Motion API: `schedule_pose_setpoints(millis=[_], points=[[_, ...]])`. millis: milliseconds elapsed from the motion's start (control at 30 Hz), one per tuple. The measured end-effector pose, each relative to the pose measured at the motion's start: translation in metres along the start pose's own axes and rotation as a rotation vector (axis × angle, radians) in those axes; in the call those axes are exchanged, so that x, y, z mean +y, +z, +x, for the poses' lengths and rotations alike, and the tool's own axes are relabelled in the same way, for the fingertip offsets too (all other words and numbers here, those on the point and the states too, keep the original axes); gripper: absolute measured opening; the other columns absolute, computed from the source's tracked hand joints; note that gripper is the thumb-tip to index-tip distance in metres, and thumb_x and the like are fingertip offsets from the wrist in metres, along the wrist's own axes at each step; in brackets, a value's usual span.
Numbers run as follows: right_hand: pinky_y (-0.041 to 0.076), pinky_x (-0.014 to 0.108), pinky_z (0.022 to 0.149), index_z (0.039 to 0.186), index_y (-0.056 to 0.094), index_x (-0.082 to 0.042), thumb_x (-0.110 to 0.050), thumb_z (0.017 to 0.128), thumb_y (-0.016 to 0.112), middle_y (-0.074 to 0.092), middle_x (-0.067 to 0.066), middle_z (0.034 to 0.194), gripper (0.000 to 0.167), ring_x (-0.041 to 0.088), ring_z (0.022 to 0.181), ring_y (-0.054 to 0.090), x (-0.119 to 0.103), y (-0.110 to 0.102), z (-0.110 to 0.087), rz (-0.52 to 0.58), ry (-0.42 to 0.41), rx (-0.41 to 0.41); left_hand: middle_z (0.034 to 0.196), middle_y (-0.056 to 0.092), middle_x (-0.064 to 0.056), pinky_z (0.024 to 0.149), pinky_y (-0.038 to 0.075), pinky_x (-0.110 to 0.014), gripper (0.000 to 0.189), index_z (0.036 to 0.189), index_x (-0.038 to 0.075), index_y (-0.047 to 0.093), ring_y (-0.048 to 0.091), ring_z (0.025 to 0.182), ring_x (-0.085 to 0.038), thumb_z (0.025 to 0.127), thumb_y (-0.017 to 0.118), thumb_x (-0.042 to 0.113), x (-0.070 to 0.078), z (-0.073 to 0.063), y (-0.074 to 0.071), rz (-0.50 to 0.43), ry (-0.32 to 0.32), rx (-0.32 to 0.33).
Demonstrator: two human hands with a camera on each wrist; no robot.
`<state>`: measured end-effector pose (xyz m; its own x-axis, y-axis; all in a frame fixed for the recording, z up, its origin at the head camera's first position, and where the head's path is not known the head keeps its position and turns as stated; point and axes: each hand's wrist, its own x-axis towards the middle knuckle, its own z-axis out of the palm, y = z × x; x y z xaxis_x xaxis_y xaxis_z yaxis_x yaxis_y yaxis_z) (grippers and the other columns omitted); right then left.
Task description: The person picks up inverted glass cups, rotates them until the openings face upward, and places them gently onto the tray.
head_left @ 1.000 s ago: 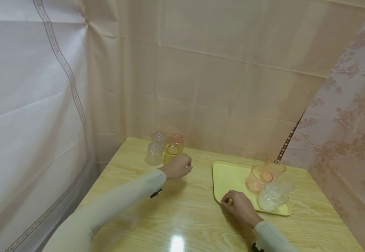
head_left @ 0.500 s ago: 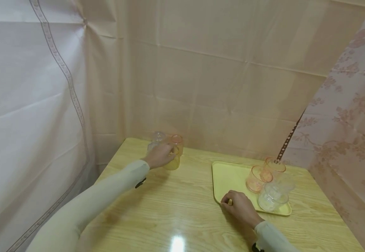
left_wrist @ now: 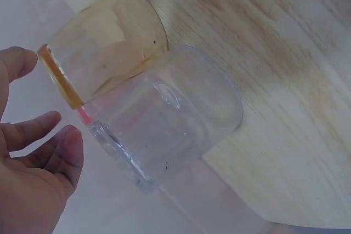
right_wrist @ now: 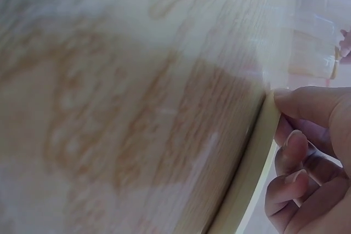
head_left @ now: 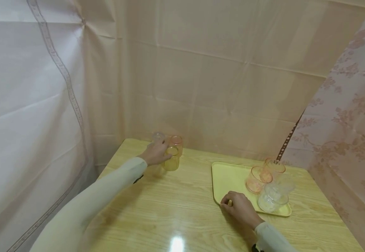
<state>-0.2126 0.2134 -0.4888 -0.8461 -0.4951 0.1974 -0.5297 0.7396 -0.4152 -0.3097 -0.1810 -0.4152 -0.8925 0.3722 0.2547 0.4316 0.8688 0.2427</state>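
Your left hand (head_left: 155,154) has shifted leftward over the past second; its thumb and fingers are spread apart near the transparent yellow cylindrical cup (head_left: 171,163) and clear colourless cup (left_wrist: 181,108) on the wood-grain table (head_left: 151,210). Your right hand (head_left: 240,207) pinches the rectangular yellow tray's (head_left: 228,175) rim.
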Motion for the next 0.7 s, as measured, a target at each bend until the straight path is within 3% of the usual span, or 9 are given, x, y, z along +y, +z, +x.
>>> schedule_pose_setpoints(millis=[133, 300, 467, 700], points=[[0.048, 0.022, 0.060, 0.085, 0.077, -0.019, -0.013, 0.086, 0.083, 0.065, -0.015, 0.085, 0.009, -0.002, 0.068, 0.054, 0.000, 0.000, 0.001, 0.003, 0.001, -0.003, 0.135, 0.051, -0.028, 0.078, 0.058, -0.051, 0.077, 0.148, -0.010, 0.041, 0.055, 0.112, -0.036, 0.096, 0.071, 0.038, -0.001, 0.004, 0.002, 0.061, -0.039, -0.046], [0.048, 0.022, 0.060, 0.085, 0.077, -0.020, -0.013, 0.086, 0.083, 0.065, -0.015, 0.085, 0.010, -0.002, 0.068, 0.055, 0.001, -0.001, 0.002, 0.014, 0.018, -0.014, 0.145, 0.047, -0.032, 0.085, 0.056, -0.058, 0.074, 0.140, -0.012, 0.050, 0.049, 0.130, -0.044, 0.096, 0.069, 0.044, 0.000, 0.007, 0.003, 0.156, -0.040, -0.094], [0.050, 0.023, 0.062, 0.086, 0.077, -0.020, -0.013, 0.087, 0.083, 0.065, -0.015, 0.086, 0.009, -0.001, 0.070, 0.057, 0.001, -0.002, 0.001, 0.019, 0.030, -0.030, 0.135, 0.056, -0.025, 0.083, 0.058, -0.055, 0.061, 0.124, -0.003, 0.064, 0.052, 0.126, -0.041, 0.096, 0.066, 0.050, 0.000, 0.011, 0.007, 0.278, -0.018, -0.114], [0.049, 0.023, 0.061, 0.086, 0.077, -0.019, -0.012, 0.087, 0.082, 0.064, -0.016, 0.083, 0.009, 0.000, 0.070, 0.057, 0.002, -0.001, 0.000, 0.025, 0.030, -0.028, 0.127, 0.060, -0.021, 0.091, 0.054, -0.052, 0.066, 0.124, -0.003, 0.065, 0.051, 0.123, -0.037, 0.096, 0.064, 0.057, 0.002, 0.014, 0.009, 0.299, -0.010, -0.126]])
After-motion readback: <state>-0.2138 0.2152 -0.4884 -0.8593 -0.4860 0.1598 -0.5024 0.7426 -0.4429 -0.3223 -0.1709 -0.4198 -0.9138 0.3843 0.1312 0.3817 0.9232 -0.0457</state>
